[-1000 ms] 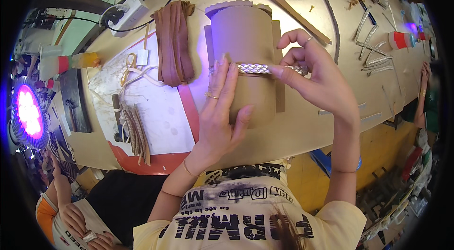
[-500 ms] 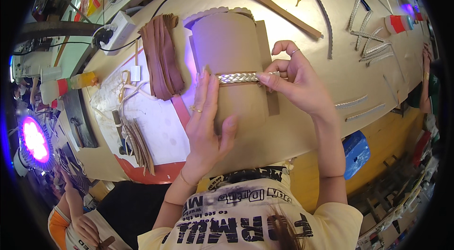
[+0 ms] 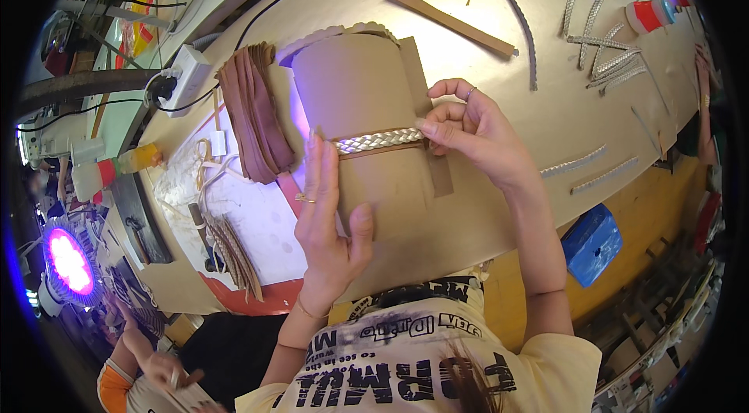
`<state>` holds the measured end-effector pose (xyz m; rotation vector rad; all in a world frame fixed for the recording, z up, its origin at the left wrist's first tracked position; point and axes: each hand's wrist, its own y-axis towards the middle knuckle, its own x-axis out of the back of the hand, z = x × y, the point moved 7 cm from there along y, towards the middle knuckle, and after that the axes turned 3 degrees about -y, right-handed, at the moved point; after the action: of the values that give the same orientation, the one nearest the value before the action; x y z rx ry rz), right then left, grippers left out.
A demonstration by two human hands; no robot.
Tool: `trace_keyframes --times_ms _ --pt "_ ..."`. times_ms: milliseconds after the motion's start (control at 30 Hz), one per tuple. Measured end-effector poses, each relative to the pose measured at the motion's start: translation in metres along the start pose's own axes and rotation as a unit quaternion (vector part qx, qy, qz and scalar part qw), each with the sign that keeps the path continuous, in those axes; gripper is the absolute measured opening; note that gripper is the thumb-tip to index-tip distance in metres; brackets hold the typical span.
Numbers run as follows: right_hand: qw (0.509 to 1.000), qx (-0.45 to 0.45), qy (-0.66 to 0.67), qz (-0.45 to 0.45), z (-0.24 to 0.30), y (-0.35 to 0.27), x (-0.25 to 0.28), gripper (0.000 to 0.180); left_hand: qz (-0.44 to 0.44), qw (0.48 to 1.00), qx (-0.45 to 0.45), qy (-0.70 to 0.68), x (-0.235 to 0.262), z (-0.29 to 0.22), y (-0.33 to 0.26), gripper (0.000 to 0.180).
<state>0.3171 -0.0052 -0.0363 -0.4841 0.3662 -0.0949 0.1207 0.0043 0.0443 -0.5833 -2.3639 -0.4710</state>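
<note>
A silvery braided strip [image 3: 378, 140] lies crosswise over a curved brown, cardboard-like form [image 3: 355, 85], along a narrow darker brown band. My left hand [image 3: 331, 237] rests on the form's left side with fingers stretched out and thumb apart, its fingertips against the strip's left end. Between the thumb and a bent finger, my right hand [image 3: 480, 136] pinches the strip's right end near the form's right edge. The strip looks flat and straight between both hands. A flat brown piece [image 3: 417, 69] shows from under the form's right side.
Brown leather strips [image 3: 253, 112] lie left of the form. More silvery braids [image 3: 616, 62] and a red-and-white bottle [image 3: 649, 16] are at the far right. A power strip [image 3: 189, 73] with cords sits at upper left, a lit lamp [image 3: 69, 258] at lower left. A blue stool [image 3: 591, 245] stands below the table.
The form and strip appear slightly farther left and tilted, as the whole view has shifted. My right fingers now pinch closer to the strip's right tip; my left hand stays beside its left end.
</note>
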Motion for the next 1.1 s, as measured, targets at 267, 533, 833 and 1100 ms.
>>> trace_keyframes --times_ms 267,533,833,1100 --pt "0.999 0.032 0.023 0.008 -0.009 -0.001 -0.002 0.040 -0.009 0.999 0.015 0.030 0.000 0.002 -0.001 0.063" --pt "0.998 0.044 0.028 -0.021 -0.016 -0.002 -0.006 0.040 -0.009 0.999 0.013 0.036 0.000 0.001 -0.001 0.061" --pt "0.987 0.125 0.045 -0.096 -0.026 -0.009 -0.017 0.033 -0.011 1.000 0.017 0.001 -0.001 0.004 -0.004 0.060" --pt "0.978 0.143 0.067 -0.139 -0.037 -0.010 -0.017 0.023 -0.018 1.000 0.007 0.010 -0.004 0.005 -0.006 0.062"
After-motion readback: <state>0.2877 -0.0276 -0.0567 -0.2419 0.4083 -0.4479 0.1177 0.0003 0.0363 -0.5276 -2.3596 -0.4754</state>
